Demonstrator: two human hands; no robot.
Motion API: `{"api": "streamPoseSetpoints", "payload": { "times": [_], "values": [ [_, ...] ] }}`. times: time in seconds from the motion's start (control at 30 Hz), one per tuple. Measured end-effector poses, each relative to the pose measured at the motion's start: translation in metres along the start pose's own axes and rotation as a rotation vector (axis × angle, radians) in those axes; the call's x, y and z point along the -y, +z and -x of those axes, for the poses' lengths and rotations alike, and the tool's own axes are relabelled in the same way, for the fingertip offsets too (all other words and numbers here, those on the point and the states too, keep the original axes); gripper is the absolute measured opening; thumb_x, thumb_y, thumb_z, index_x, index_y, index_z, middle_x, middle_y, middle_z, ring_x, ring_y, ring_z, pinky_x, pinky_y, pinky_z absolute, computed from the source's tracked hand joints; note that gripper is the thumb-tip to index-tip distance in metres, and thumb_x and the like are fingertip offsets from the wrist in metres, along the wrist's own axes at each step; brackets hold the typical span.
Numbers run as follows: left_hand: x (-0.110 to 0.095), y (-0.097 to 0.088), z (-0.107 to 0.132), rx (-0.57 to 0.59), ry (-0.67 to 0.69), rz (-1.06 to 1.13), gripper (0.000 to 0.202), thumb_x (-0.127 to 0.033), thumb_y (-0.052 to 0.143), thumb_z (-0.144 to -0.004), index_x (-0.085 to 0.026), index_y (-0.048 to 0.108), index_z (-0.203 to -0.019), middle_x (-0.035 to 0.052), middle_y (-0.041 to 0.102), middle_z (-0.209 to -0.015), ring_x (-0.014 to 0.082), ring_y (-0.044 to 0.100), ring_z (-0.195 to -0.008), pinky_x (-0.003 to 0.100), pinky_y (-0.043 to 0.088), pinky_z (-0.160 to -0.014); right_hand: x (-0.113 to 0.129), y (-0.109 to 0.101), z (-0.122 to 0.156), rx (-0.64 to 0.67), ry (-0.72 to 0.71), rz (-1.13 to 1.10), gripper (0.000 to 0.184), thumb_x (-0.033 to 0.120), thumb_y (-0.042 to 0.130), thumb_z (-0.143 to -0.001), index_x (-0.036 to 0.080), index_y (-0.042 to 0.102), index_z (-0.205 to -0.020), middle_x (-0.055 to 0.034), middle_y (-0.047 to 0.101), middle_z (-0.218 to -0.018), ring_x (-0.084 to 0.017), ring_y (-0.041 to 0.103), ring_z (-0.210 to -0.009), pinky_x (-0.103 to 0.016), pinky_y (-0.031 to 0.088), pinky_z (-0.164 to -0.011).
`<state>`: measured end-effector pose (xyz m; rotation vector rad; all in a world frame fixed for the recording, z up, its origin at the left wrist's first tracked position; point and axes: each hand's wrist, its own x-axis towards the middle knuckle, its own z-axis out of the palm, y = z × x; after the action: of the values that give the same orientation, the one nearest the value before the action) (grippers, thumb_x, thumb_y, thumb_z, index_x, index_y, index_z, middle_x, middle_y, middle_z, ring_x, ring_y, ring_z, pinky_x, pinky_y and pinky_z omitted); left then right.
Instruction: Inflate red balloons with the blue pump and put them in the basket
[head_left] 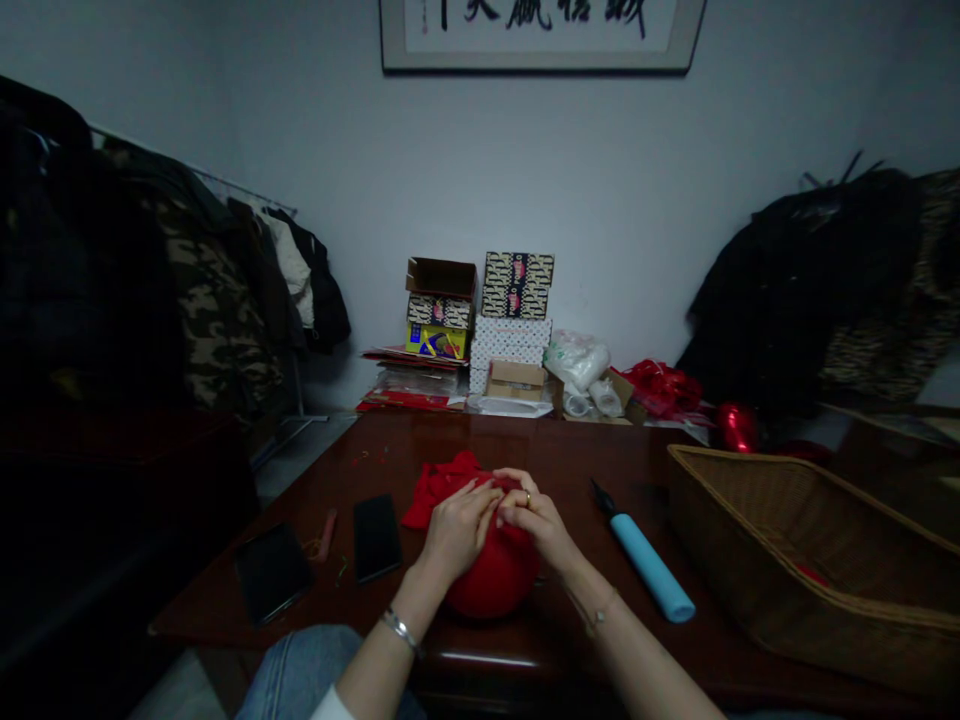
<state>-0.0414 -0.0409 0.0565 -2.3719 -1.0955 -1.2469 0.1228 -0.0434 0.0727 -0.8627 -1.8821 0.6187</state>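
Note:
A round red balloon [495, 580] rests at the near edge of the dark wooden table [570, 470]. Both my hands sit on top of it, fingers pinched together at its neck. My left hand [457, 525] grips from the left and my right hand [536, 520], with a ring on one finger, grips from the right. Several flat red balloons [439, 480] lie in a heap just behind my hands.
A blue hand pump [645, 560] lies to the right, beside a large wicker basket [750, 480]. Two dark phones [375, 535] [271, 570] lie to the left. Boxes [510, 330] and bags are stacked at the wall. Clothes hang on both sides.

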Motion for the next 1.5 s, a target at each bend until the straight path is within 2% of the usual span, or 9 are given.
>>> {"api": "streamPoseSetpoints", "payload": {
  "times": [0.1,0.23,0.33,0.47,0.73,1.0,1.23,1.37,1.5],
  "values": [
    [-0.002,-0.001,-0.001,0.007,-0.011,0.001,0.028,-0.01,0.048,-0.082,-0.019,0.063,-0.103,0.0067,0.069,-0.105,0.0199,0.063,-0.099,0.037,0.051,-0.09,-0.002,0.002,-0.001,-0.087,-0.033,0.023,0.024,0.033,0.049,-0.081,0.029,0.069,-0.091,0.001,0.034,-0.143,-0.022,0.036,-0.126,-0.039,0.032,-0.099],
    [-0.005,-0.002,-0.002,0.052,-0.012,0.027,0.025,-0.013,0.045,-0.085,-0.018,0.064,-0.101,0.0077,0.069,-0.104,0.0191,0.064,-0.097,0.038,0.047,-0.095,0.0,0.005,-0.002,-0.265,-0.063,0.136,0.027,0.034,0.05,-0.082,0.038,0.064,-0.105,0.0082,0.017,-0.149,-0.024,0.012,-0.137,-0.048,0.013,-0.107],
    [-0.008,-0.001,-0.001,0.075,-0.007,0.035,0.026,-0.015,0.044,-0.086,-0.019,0.063,-0.102,0.0079,0.068,-0.106,0.0197,0.064,-0.098,0.039,0.047,-0.095,-0.001,0.012,-0.002,-0.373,-0.061,0.2,0.027,0.033,0.052,-0.082,0.04,0.062,-0.106,0.0091,0.019,-0.149,-0.024,0.01,-0.137,-0.052,0.01,-0.107],
    [-0.009,-0.001,-0.001,0.073,-0.006,0.053,0.026,-0.016,0.043,-0.087,-0.021,0.064,-0.101,0.0067,0.068,-0.106,0.0196,0.064,-0.098,0.039,0.047,-0.095,-0.01,0.021,-0.004,-0.438,-0.013,0.198,0.026,0.038,0.054,-0.082,0.035,0.063,-0.107,0.0019,0.037,-0.142,-0.024,0.023,-0.133,-0.052,0.018,-0.106],
    [-0.004,-0.007,-0.003,0.008,-0.106,0.139,0.029,-0.02,0.042,-0.09,-0.023,0.059,-0.112,0.0039,0.065,-0.115,0.0179,0.058,-0.109,0.035,0.046,-0.096,-0.028,0.024,-0.001,-0.376,0.074,0.042,0.033,0.043,0.049,-0.085,0.025,0.064,-0.107,-0.0069,0.053,-0.128,-0.021,0.049,-0.116,-0.041,0.039,-0.098],
    [-0.009,-0.015,-0.007,-0.006,-0.3,0.351,0.031,-0.025,0.038,-0.092,-0.025,0.055,-0.118,0.0035,0.063,-0.117,0.016,0.061,-0.104,0.029,0.049,-0.09,-0.024,0.028,0.003,-0.28,0.031,0.008,0.027,0.04,0.062,-0.076,0.031,0.066,-0.101,-0.0047,0.055,-0.127,-0.023,0.043,-0.122,-0.045,0.033,-0.102],
    [-0.015,-0.014,-0.009,-0.003,-0.287,0.369,0.031,-0.025,0.04,-0.091,-0.028,0.055,-0.118,0.0022,0.058,-0.124,0.0176,0.052,-0.116,0.044,0.03,-0.108,-0.014,0.029,-0.004,-0.184,-0.005,0.065,0.023,0.033,0.066,-0.073,0.035,0.068,-0.095,0.0004,0.055,-0.126,-0.021,0.039,-0.125,-0.044,0.03,-0.103],
    [-0.015,-0.012,-0.009,0.022,-0.275,0.386,0.034,-0.025,0.039,-0.091,-0.029,0.053,-0.122,0.0024,0.056,-0.127,0.0176,0.048,-0.12,0.047,0.022,-0.11,-0.012,0.033,-0.005,-0.226,0.011,0.082,0.017,0.033,0.061,-0.076,0.034,0.07,-0.091,-0.0015,0.059,-0.121,-0.022,0.044,-0.119,-0.045,0.032,-0.101],
    [-0.006,-0.016,-0.006,0.084,-0.294,0.474,0.048,-0.029,0.053,-0.085,-0.027,0.043,-0.132,0.0063,0.046,-0.137,0.0201,0.036,-0.128,0.043,0.03,-0.107,-0.015,0.034,-0.004,-0.279,0.021,0.071,0.013,0.031,0.058,-0.078,0.03,0.071,-0.078,-0.0033,0.061,-0.117,-0.021,0.046,-0.115,-0.045,0.035,-0.098]
  ]
}}
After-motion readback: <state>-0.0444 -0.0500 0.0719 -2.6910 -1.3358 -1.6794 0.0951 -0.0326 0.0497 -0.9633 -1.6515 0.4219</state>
